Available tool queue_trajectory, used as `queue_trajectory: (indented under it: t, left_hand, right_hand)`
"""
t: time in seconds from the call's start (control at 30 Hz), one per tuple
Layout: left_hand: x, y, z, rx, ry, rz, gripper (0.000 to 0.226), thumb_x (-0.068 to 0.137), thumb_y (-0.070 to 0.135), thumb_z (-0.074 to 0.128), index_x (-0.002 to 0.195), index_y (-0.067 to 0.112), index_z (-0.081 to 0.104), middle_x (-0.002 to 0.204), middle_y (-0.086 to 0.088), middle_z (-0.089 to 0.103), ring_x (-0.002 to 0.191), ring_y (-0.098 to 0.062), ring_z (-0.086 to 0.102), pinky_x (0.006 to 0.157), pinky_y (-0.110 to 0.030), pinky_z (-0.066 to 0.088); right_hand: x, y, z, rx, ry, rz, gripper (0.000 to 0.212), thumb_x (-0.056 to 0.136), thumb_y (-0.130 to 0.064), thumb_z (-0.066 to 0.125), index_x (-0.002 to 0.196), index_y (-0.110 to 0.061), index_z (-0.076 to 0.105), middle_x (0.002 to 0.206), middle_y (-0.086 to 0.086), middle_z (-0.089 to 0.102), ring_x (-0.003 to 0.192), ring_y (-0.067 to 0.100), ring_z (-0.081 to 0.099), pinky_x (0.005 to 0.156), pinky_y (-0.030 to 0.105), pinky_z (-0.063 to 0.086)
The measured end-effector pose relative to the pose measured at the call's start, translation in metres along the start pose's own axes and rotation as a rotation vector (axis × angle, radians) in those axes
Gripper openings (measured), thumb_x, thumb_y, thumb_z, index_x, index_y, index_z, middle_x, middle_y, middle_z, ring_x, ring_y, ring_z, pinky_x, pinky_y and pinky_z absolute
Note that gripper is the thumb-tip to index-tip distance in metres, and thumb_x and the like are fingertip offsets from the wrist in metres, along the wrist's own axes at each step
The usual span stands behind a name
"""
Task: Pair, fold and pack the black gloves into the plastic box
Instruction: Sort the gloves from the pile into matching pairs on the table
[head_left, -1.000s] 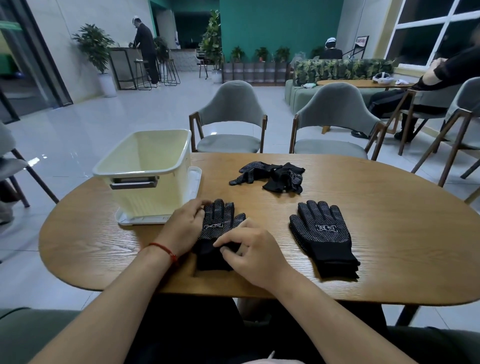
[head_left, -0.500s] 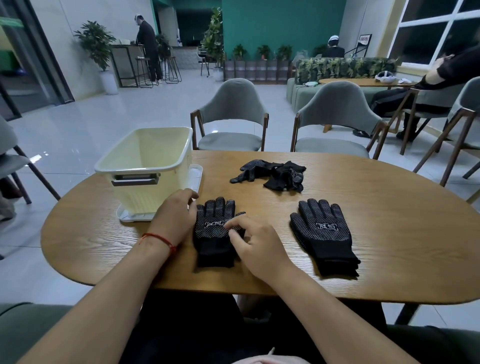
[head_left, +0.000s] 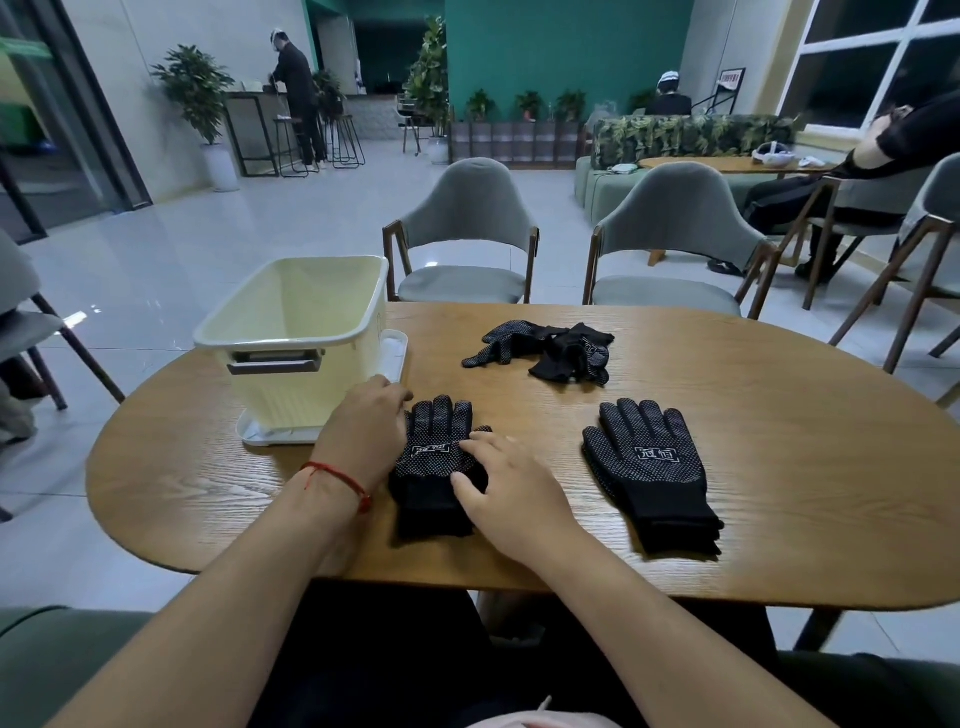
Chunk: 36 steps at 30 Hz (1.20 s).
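Standing by the table (head_left: 779, 415), I watched the person's right hand (head_left: 511, 493) lie flat and loose-fingered on the nearest pair (head_left: 434, 462) of black gloves, pressing it to the wood and grasping nothing. The left hand (head_left: 363, 436) rested palm-down against that pair's left edge, fingers relaxed, also holding nothing. The gloves looked light, soft and limp, knitted and covered in grippy white dots. I judged they would not slide on each other but would flop open unless pinned. The ribbed cuff, thickest and firmest, seemed the place to pinch for the fold, with the other hand steadying the fingers. Well to the right lay a second pair (head_left: 649, 467), flat, cuffs towards the person, layers showing at the cuff. Beyond the left hand stood one plastic box (head_left: 306, 332), open, on what looked like its lid (head_left: 395, 353). Farther back sat a loose heap (head_left: 545, 351), crumpled; I guessed two gloves there, though I could not be sure. That made three lots, likely six gloves. Two chairs (head_left: 467, 234) faced us across the table.
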<state>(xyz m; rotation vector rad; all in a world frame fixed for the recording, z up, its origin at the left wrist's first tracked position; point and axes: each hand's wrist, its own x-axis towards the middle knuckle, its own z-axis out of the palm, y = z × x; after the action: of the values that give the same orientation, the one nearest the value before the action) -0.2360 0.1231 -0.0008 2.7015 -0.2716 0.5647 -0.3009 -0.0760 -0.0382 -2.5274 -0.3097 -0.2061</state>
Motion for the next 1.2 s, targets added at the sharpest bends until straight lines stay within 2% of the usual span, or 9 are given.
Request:
queue_trajectory:
  t: [0.13, 0.27, 0.37, 0.5, 0.7, 0.87, 0.93, 1.07, 1.2]
  left_hand:
    - [-0.008, 0.042, 0.011, -0.159, -0.092, 0.031, 0.032, 0.105, 0.015, 0.048, 0.132, 0.01, 0.066, 0.128, -0.01, 0.067, 0.119, -0.03, 0.061, 0.103, -0.037, 0.046]
    - [-0.006, 0.058, 0.036, -0.056, -0.271, 0.006, 0.028, 0.108, 0.024, 0.037, 0.126, 0.013, 0.056, 0.13, -0.007, 0.059, 0.128, -0.029, 0.053, 0.107, -0.046, 0.044]
    - [-0.007, 0.06, 0.051, 0.144, -0.38, -0.044, 0.051, 0.111, 0.035, 0.028, 0.156, 0.014, 0.037, 0.163, -0.007, 0.036, 0.155, -0.027, 0.027, 0.124, -0.05, 0.027]
    - [-0.016, 0.064, 0.051, 0.121, -0.432, -0.102, 0.067, 0.11, 0.053, 0.02, 0.168, 0.021, 0.014, 0.177, -0.001, 0.006, 0.163, -0.02, 0.0, 0.131, -0.048, 0.003]
    - [-0.017, 0.065, 0.049, 0.144, -0.492, -0.122, 0.076, 0.104, 0.066, 0.018, 0.169, 0.029, 0.002, 0.177, 0.001, -0.009, 0.162, -0.024, -0.014, 0.13, -0.052, -0.007]
    - [-0.015, 0.064, 0.048, 0.143, -0.524, -0.12, 0.076, 0.103, 0.066, 0.017, 0.168, 0.032, 0.0, 0.176, 0.003, -0.01, 0.162, -0.025, -0.014, 0.129, -0.054, -0.009]
    - [-0.014, 0.064, 0.048, 0.146, -0.525, -0.117, 0.076, 0.103, 0.066, 0.018, 0.168, 0.032, 0.0, 0.177, 0.003, -0.009, 0.162, -0.025, -0.014, 0.129, -0.054, -0.008]
    - [-0.016, 0.065, 0.05, 0.14, -0.501, -0.129, 0.075, 0.103, 0.066, 0.018, 0.168, 0.032, 0.001, 0.177, 0.001, -0.01, 0.162, -0.024, -0.015, 0.129, -0.053, -0.008]
    - [-0.017, 0.064, 0.052, 0.142, -0.465, -0.146, 0.078, 0.102, 0.068, 0.018, 0.168, 0.032, -0.002, 0.176, -0.004, -0.012, 0.161, -0.024, -0.02, 0.129, -0.053, -0.011]
  right_hand:
    - [0.001, 0.0, -0.004, 0.01, -0.036, 0.007, 0.06, 0.1, -0.045, 0.057, 0.157, -0.029, 0.049, 0.161, -0.012, 0.048, 0.151, 0.01, 0.037, 0.125, 0.039, 0.032]
    - [0.0, 0.002, -0.017, 0.398, 0.064, 0.159, 0.061, 0.094, -0.018, 0.06, 0.154, -0.027, 0.054, 0.152, -0.009, 0.058, 0.141, 0.013, 0.051, 0.117, 0.03, 0.041]
    - [0.005, 0.013, -0.033, 0.482, 0.1, 0.273, 0.065, 0.094, -0.017, 0.06, 0.158, -0.026, 0.051, 0.158, -0.008, 0.054, 0.143, 0.007, 0.049, 0.12, 0.029, 0.038]
    - [0.03, 0.033, -0.068, 0.451, 0.11, 0.278, 0.061, 0.095, -0.018, 0.06, 0.155, -0.025, 0.055, 0.157, -0.006, 0.055, 0.146, 0.012, 0.048, 0.124, 0.04, 0.038]
    - [0.088, 0.061, -0.103, 0.168, -0.006, 0.261, 0.055, 0.099, -0.022, 0.056, 0.154, -0.029, 0.056, 0.154, -0.006, 0.059, 0.135, 0.019, 0.057, 0.107, 0.035, 0.047]
    - [0.127, 0.075, -0.084, -0.106, -0.132, 0.225, 0.056, 0.097, -0.014, 0.052, 0.153, -0.018, 0.056, 0.158, 0.004, 0.055, 0.143, 0.028, 0.051, 0.114, 0.041, 0.045]
    - [0.144, 0.081, -0.075, -0.215, -0.165, 0.178, 0.054, 0.099, -0.018, 0.054, 0.153, -0.014, 0.054, 0.164, 0.005, 0.045, 0.151, 0.029, 0.042, 0.12, 0.046, 0.04]
    - [0.176, 0.086, -0.066, -0.522, -0.15, 0.117, 0.056, 0.101, -0.029, 0.047, 0.157, -0.024, 0.048, 0.171, 0.004, 0.031, 0.161, 0.03, 0.017, 0.126, 0.055, 0.024]
    - [0.194, 0.081, -0.071, -0.615, -0.236, 0.153, 0.055, 0.097, -0.029, 0.04, 0.15, -0.034, 0.054, 0.164, 0.004, 0.043, 0.156, 0.034, 0.025, 0.122, 0.058, 0.021]
